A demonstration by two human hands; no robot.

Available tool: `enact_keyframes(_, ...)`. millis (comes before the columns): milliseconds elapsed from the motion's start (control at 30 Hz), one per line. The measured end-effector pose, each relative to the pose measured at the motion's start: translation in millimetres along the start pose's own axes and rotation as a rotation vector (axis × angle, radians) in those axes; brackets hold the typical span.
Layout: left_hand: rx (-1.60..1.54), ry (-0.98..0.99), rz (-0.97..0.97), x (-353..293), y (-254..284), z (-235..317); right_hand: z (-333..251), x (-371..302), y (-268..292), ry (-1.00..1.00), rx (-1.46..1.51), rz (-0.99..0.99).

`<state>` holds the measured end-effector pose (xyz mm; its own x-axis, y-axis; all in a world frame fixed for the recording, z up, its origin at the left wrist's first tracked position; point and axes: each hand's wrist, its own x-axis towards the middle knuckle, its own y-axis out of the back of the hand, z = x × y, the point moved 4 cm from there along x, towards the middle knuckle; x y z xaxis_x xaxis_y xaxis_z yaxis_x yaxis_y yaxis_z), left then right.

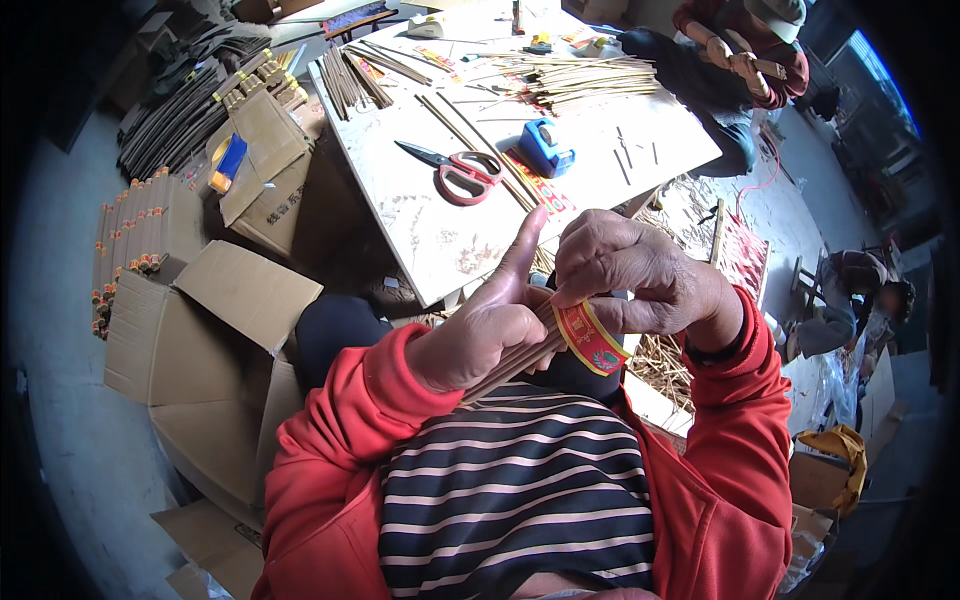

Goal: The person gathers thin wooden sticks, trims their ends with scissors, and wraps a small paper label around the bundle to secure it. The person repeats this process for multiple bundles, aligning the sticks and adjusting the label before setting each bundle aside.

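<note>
A bundle of thin brown incense sticks (515, 365) lies slanted in front of my chest. My left hand (470, 340) is closed around it, thumb stretched upward. A red and yellow paper label (592, 338) curves against the upper end of the bundle. With fingertips and thumb, my right hand (645, 270) pinches this label; its fingers partly cover the bundle's end. Beyond my hands, on the white table (400, 215), lie scissors with red handles (452, 164), a blue tape dispenser (546, 150) and more red and yellow labels (552, 196).
Loose sticks (590, 82) are heaped at the table's far side. An open cardboard box (205, 370) stands at my left, near another box (270, 200) with a tape roll (228, 163). Labelled bundles (135, 235) are stacked far left. Another person (745, 60) handles sticks at the far right.
</note>
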<state>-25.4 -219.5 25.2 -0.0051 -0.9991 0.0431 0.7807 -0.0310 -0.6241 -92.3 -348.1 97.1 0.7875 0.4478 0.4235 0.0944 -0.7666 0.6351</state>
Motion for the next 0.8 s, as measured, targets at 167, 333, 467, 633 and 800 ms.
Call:
enact_keyframes(167,-0.024,-0.035,-0.007,1.9,0.2,0.4,-9.9,8.4,3.4,0.092,-0.183,-0.035)
enact_keyframes(333,-0.005,-0.061,0.027,3.1,-0.9,5.7,-17.3,13.9,5.6,0.151,-0.257,-0.013)
enact_keyframes(467,-0.009,-0.069,0.031,4.3,-1.1,8.4,-18.1,17.4,7.1,0.212,-0.273,0.007)
enact_keyframes(633,-0.040,-0.067,0.016,5.7,-0.9,9.3,-16.1,17.2,5.4,0.232,-0.195,0.017)
enact_keyframes(800,-0.097,-0.024,-0.062,5.2,-6.0,13.7,-7.0,21.5,3.5,0.189,0.073,0.013)
